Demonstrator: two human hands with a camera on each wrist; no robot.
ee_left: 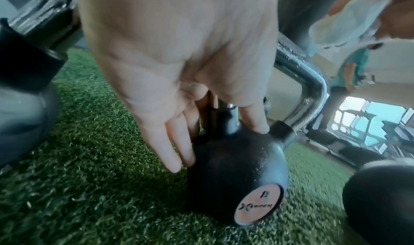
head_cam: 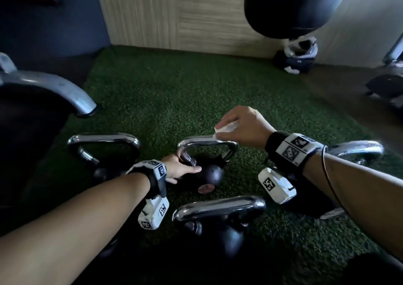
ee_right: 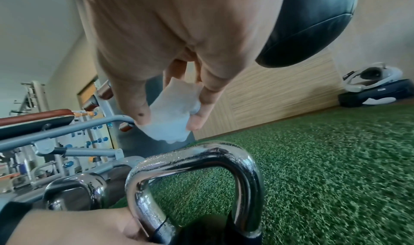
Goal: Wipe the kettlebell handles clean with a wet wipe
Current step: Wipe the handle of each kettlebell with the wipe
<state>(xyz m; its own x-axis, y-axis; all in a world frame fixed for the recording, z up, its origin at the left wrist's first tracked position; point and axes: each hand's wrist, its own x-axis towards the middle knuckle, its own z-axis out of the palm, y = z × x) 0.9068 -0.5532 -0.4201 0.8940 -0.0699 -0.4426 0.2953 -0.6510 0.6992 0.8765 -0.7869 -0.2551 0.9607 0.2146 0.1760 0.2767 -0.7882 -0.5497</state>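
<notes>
Your right hand (head_cam: 244,126) pinches the folded white wet wipe (head_cam: 226,129) just over the chrome kettlebell handle (head_cam: 207,143); your left hand (head_cam: 177,168) grips its 9 o'clock leg; green turf (head_cam: 174,93) lies open toward 12.

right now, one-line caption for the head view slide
Right hand holds wet wipe over middle kettlebell's chrome handle; left hand steadies it.

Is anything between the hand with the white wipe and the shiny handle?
Only the folded white wet wipe, pinched by the right hand just above the chrome kettlebell handle; the right wrist view shows it.
</notes>
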